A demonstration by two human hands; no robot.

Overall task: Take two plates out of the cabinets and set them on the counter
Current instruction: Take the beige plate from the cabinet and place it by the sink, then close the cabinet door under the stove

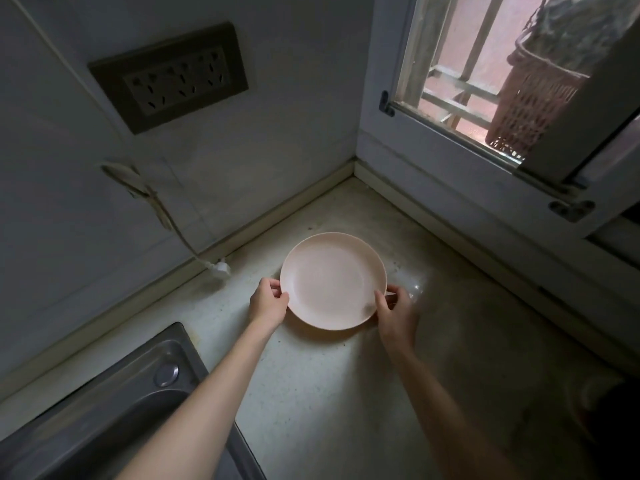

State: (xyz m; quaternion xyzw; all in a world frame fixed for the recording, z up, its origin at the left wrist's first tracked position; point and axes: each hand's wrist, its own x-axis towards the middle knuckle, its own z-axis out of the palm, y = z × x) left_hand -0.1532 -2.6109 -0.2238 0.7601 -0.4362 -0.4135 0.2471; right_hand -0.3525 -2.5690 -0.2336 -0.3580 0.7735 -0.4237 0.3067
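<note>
A pale pink round plate [332,280] sits on the light counter [346,393] near the corner where the wall meets the window. My left hand [268,303] grips its left rim, thumb over the edge. My right hand [394,311] holds the right rim the same way. A second rim edge seems to show just under my right fingers, but I cannot tell whether another plate lies beneath. No cabinet is in view.
A steel sink [104,410] fills the lower left, beside the counter. A white plug and cord [220,266] lie at the back wall under a dark socket panel [169,77]. The window frame [450,157] runs along the right; a basket [533,102] hangs outside.
</note>
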